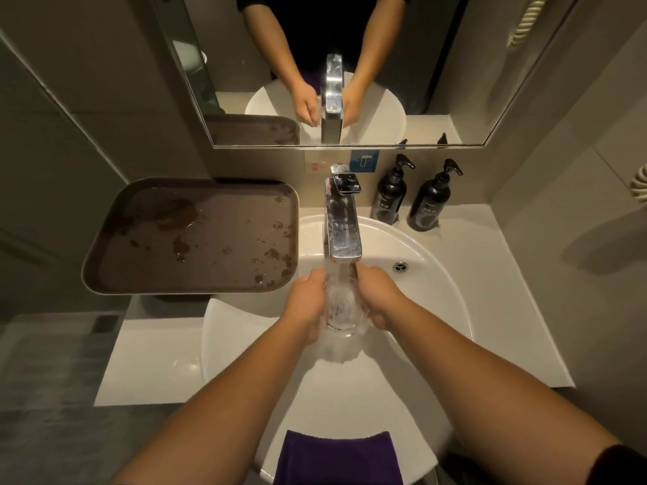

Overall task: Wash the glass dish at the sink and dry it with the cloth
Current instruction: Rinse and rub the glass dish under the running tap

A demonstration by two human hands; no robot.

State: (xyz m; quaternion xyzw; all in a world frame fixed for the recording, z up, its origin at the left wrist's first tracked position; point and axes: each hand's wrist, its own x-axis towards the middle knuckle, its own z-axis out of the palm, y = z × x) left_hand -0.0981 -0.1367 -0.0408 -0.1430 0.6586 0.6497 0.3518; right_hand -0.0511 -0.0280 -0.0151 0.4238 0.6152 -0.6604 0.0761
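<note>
Cloth (338,456), purple, draped over the sink (437,274) rim nearest us. Beyond it, our left hand (303,306) and right hand (380,299) each clench a grip on the glass dish (341,313) under the running faucet (343,222). Farther left, wet brown tray (196,236).

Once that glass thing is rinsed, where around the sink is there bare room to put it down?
The brown tray, left of the tap, holds only water drops. Bare white counter lies below it, and more right of the basin. The back right corner is crowded by two pump bottles. A purple cloth covers the near rim.
</note>
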